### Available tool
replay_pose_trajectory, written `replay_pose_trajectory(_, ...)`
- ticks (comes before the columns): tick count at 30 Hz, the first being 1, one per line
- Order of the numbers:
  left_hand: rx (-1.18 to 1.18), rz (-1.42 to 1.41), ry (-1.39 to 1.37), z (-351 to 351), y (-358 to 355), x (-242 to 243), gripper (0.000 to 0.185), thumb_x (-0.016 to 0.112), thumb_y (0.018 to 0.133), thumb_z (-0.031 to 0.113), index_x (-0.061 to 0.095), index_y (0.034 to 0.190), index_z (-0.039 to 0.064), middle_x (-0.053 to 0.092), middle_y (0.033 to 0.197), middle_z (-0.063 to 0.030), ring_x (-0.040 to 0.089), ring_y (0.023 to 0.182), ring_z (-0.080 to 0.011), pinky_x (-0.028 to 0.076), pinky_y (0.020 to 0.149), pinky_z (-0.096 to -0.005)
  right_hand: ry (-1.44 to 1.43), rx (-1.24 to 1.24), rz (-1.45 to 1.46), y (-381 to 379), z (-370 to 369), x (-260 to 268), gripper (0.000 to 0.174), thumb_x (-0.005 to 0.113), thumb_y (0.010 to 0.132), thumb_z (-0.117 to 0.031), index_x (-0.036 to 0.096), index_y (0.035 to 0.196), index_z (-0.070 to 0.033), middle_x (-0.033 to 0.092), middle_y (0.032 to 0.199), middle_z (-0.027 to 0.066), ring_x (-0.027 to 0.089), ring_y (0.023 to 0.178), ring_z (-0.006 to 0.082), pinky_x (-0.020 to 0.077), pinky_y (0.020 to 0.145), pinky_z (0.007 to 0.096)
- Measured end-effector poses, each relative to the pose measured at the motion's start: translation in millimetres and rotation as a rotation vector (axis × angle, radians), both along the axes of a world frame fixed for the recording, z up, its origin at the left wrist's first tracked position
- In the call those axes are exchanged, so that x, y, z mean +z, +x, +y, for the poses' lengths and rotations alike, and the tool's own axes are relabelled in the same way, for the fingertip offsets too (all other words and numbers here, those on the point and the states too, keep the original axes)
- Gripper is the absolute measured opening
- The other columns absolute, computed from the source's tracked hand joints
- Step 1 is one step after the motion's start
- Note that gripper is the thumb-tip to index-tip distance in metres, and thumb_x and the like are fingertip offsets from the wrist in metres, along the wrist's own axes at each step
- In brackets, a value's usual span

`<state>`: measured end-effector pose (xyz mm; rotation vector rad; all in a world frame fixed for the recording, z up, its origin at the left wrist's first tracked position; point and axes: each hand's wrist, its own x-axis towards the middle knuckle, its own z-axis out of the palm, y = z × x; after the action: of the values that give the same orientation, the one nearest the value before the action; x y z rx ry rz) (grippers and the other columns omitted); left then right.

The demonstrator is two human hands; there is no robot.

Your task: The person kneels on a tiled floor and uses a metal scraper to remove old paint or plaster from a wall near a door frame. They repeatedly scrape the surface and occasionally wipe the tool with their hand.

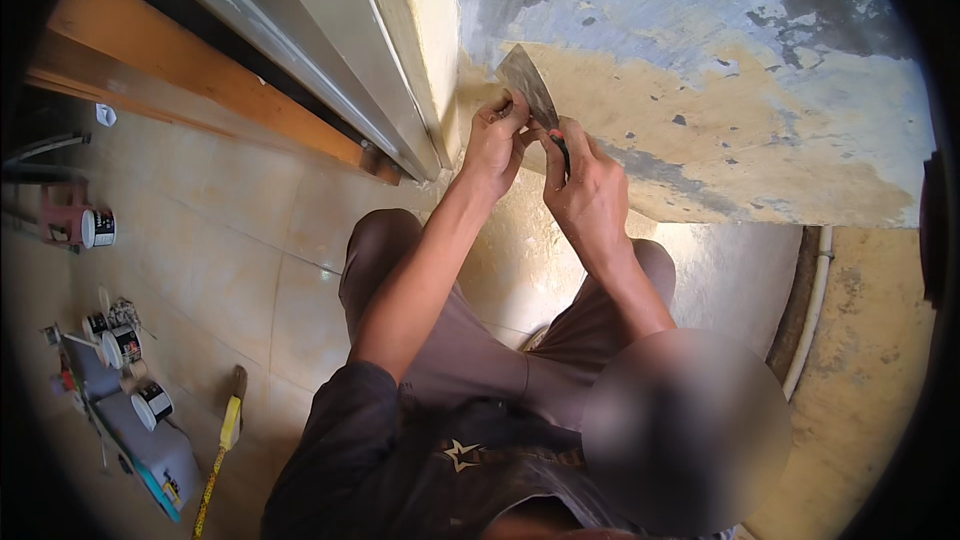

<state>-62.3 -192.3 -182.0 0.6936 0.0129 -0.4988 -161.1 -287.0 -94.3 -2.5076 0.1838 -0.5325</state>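
My right hand (pixel 589 195) grips the dark handle of a putty knife (pixel 528 81), which has a red band near the blade. The metal blade points up and to the left, with a greyish smear on it. My left hand (pixel 496 136) is at the blade's left edge, its fingers curled and the thumb against or very near the metal. Whether these fingers hold the blade or a small bit of something, I cannot tell. Behind both hands stands a patchy wall (pixel 675 82), yellowish below, bluish-white above, with grey patches and small chips.
A door frame (pixel 390 60) and an orange wooden door (pixel 202 67) rise at left. On the tiled floor (pixel 225 240) stand several white tubs (pixel 152 405), a grey toolbox (pixel 146 431) and a yellow-handled tool (pixel 230 420). A white pipe (pixel 814 307) runs at right.
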Motion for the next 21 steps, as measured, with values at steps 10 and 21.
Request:
replay_pose_trajectory(10,0.014,-0.036,0.036,-3,8,-24,0.01,0.065,0.103,0.014,0.067,0.113,0.012,0.072,0.107,-0.002,0.065,0.095,-0.0151,0.048,0.09,-0.0364,0.025,0.013,-0.101,8,-14,-32,0.013,0.067,0.097,-0.008,0.065,0.109,-0.006,0.076,0.097,0.0182,0.073,0.076,0.0405,0.057,0.06,0.0476)
replay_pose_trajectory(21,0.11,-0.067,0.041,16,23,-28,0.013,0.061,0.106,0.015,0.063,0.117,0.009,0.07,0.107,-0.0056,0.065,0.096,-0.0188,0.053,0.084,-0.0345,0.104,0.128,-0.168,26,-8,-44,0.017,0.07,0.097,-0.014,0.064,0.109,-0.004,0.075,0.097,0.0198,0.071,0.073,0.0422,0.0557,0.059,0.048)
